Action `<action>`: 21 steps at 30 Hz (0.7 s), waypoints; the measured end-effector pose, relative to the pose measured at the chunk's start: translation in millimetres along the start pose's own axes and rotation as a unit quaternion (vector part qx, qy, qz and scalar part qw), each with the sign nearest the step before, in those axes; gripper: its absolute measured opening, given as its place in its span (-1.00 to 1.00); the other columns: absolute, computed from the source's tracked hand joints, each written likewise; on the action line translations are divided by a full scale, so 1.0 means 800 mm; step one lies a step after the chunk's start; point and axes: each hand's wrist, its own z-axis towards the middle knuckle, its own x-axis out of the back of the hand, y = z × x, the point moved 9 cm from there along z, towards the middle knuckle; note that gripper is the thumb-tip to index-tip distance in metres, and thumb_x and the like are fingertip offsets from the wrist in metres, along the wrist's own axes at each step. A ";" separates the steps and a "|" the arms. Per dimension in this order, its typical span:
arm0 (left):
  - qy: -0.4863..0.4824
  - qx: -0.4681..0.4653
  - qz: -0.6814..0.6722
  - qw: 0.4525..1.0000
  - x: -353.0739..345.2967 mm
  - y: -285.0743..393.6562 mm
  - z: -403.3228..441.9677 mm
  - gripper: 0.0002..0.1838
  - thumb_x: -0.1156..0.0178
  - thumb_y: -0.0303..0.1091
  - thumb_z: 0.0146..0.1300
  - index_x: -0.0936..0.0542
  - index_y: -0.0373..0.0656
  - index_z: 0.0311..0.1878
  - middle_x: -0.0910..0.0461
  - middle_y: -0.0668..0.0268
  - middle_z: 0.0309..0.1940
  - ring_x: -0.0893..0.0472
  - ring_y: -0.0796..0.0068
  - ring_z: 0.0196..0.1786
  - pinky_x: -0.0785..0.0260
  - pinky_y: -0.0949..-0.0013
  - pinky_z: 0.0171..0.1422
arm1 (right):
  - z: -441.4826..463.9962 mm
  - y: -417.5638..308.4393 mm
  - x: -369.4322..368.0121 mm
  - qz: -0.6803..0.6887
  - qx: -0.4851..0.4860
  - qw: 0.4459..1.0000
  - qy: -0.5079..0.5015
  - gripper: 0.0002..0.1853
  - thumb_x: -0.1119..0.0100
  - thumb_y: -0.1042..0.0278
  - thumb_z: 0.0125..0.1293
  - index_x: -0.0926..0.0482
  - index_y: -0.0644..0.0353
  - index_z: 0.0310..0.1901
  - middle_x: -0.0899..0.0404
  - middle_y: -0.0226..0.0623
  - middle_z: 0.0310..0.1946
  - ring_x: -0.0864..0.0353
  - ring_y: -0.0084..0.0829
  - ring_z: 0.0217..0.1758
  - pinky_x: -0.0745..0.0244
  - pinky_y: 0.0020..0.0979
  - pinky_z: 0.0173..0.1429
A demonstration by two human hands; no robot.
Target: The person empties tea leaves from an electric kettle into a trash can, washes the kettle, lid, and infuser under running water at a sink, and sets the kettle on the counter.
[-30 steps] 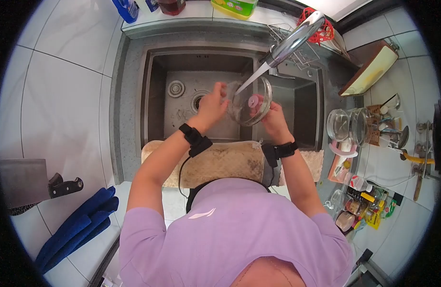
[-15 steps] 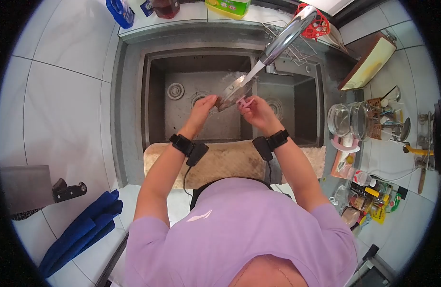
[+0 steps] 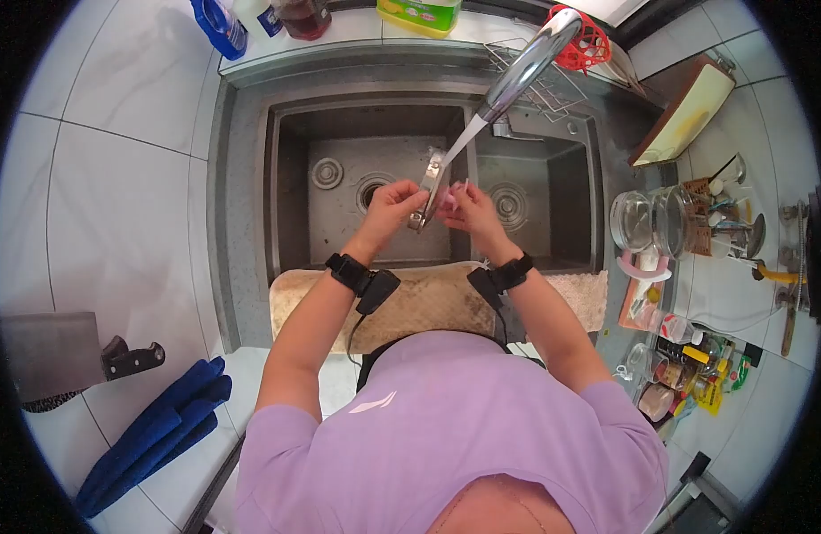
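Under the running tap (image 3: 528, 69), a narrow, shiny, silver-edged piece (image 3: 434, 173) stands tilted over the left sink basin (image 3: 339, 240). Its exact kind is unclear. My left hand (image 3: 392, 212) pinches its lower left side, fingers closed. On the other side, my right hand (image 3: 475, 218) has its fingers closed around a small pink thing (image 3: 448, 201), held against or close to the silver-edged piece. Most of the pink thing is hidden by the fingers. The water stream strikes the upper part of the piece.
A beige mat (image 3: 401, 307) hangs over the sink's front edge. The right basin (image 3: 539, 209) adjoins the divider. Bottles (image 3: 303, 16) line the back ledge beside a wire rack (image 3: 544, 89). Glass jars (image 3: 633, 222) stand to the right. A cleaver (image 3: 63, 351) is at far left.
The silver-edged piece has turned more upright and come slightly nearer my body. My left hand has moved right and down with it; my right hand has closed in on the piece.
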 end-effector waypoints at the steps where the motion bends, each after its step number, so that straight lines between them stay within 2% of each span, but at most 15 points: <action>1: 0.001 0.001 0.010 1.000 -0.002 -0.001 0.002 -0.85 -0.15 -0.30 0.23 -0.52 -0.15 -0.40 -0.48 0.53 -0.49 -0.39 0.77 -0.42 -0.22 0.61 -0.32 | -0.001 0.001 0.005 -0.041 0.035 0.998 0.012 -0.71 0.09 0.14 0.37 -0.41 0.20 -0.11 -0.55 -0.31 -0.28 -0.60 -0.44 -0.30 -0.48 -0.49 -0.29; 4: 0.010 0.022 0.009 1.000 -0.012 0.002 0.005 -0.85 -0.14 -0.29 0.23 -0.52 -0.16 -0.37 -0.48 0.52 -0.48 -0.40 0.76 -0.42 -0.24 0.59 -0.31 | -0.008 0.001 0.015 -0.027 0.108 0.994 0.002 -0.82 -0.02 0.33 0.31 -0.42 0.22 -0.13 -0.53 -0.36 -0.31 -0.56 -0.52 -0.30 -0.47 -0.51 -0.27; 6: 0.022 0.060 -0.033 0.997 -0.016 0.002 0.007 -0.85 -0.14 -0.29 0.23 -0.53 -0.17 -0.34 -0.50 0.51 -0.46 -0.43 0.74 -0.40 -0.28 0.57 -0.28 | -0.014 -0.001 0.020 -0.066 0.148 0.987 0.011 -0.84 -0.01 0.37 0.30 -0.43 0.24 -0.15 -0.53 -0.38 -0.32 -0.53 -0.56 -0.32 -0.46 -0.53 -0.27; 9: -0.034 0.099 -0.051 0.993 -0.024 -0.011 0.011 -0.87 -0.16 -0.32 0.21 -0.53 -0.17 -0.30 -0.53 0.47 -0.41 -0.48 0.69 -0.35 -0.35 0.52 -0.21 | -0.021 -0.007 0.025 -0.071 0.180 0.981 0.023 -0.86 -0.01 0.42 0.29 -0.44 0.26 -0.17 -0.51 -0.39 -0.34 -0.49 -0.59 -0.33 -0.44 -0.55 -0.27; 10: -0.045 0.100 -0.063 0.992 -0.027 -0.012 0.011 -0.88 -0.17 -0.35 0.19 -0.53 -0.18 -0.29 -0.54 0.45 -0.39 -0.49 0.67 -0.33 -0.36 0.51 -0.19 | -0.024 -0.008 0.028 -0.064 0.186 0.980 0.027 -0.87 0.00 0.44 0.28 -0.44 0.27 -0.18 -0.51 -0.39 -0.34 -0.48 -0.60 -0.33 -0.44 -0.55 -0.28; 13: -0.073 0.100 -0.083 0.989 -0.041 -0.002 0.008 -0.88 -0.20 -0.44 0.12 -0.52 -0.20 -0.27 -0.55 0.41 -0.36 -0.52 0.63 -0.30 -0.39 0.49 -0.15 | -0.024 -0.004 0.032 -0.033 0.150 0.988 0.016 -0.86 0.02 0.47 0.30 -0.43 0.27 -0.13 -0.48 -0.38 -0.25 -0.49 -0.58 -0.21 -0.53 -0.48 -0.11; 16: -0.086 0.088 -0.063 0.990 -0.048 0.012 0.004 -0.84 -0.21 -0.50 0.07 -0.52 -0.22 -0.24 -0.55 0.39 -0.34 -0.53 0.61 -0.28 -0.39 0.49 -0.12 | -0.020 -0.004 0.033 -0.009 0.156 0.987 0.033 -0.87 0.00 0.48 0.28 -0.44 0.27 -0.17 -0.51 -0.39 -0.34 -0.51 -0.58 -0.32 -0.46 -0.54 -0.26; 18: -0.092 0.083 -0.040 0.992 -0.048 0.012 0.002 -0.80 -0.21 -0.51 0.07 -0.51 -0.22 -0.20 -0.54 0.39 -0.30 -0.52 0.60 -0.25 -0.38 0.51 -0.11 | -0.019 -0.006 0.030 -0.004 0.154 0.987 0.034 -0.86 -0.02 0.47 0.27 -0.44 0.27 -0.16 -0.52 -0.38 -0.33 -0.52 -0.57 -0.31 -0.47 -0.53 -0.25; 21: -0.070 0.098 -0.013 0.993 -0.038 0.004 -0.002 -0.83 -0.23 -0.48 0.08 -0.52 -0.20 -0.23 -0.54 0.40 -0.35 -0.52 0.62 -0.30 -0.38 0.51 -0.17 | -0.017 -0.008 0.027 0.000 0.145 0.989 0.033 -0.85 -0.03 0.46 0.27 -0.45 0.28 -0.14 -0.53 -0.36 -0.31 -0.54 -0.56 -0.31 -0.49 -0.53 -0.23</action>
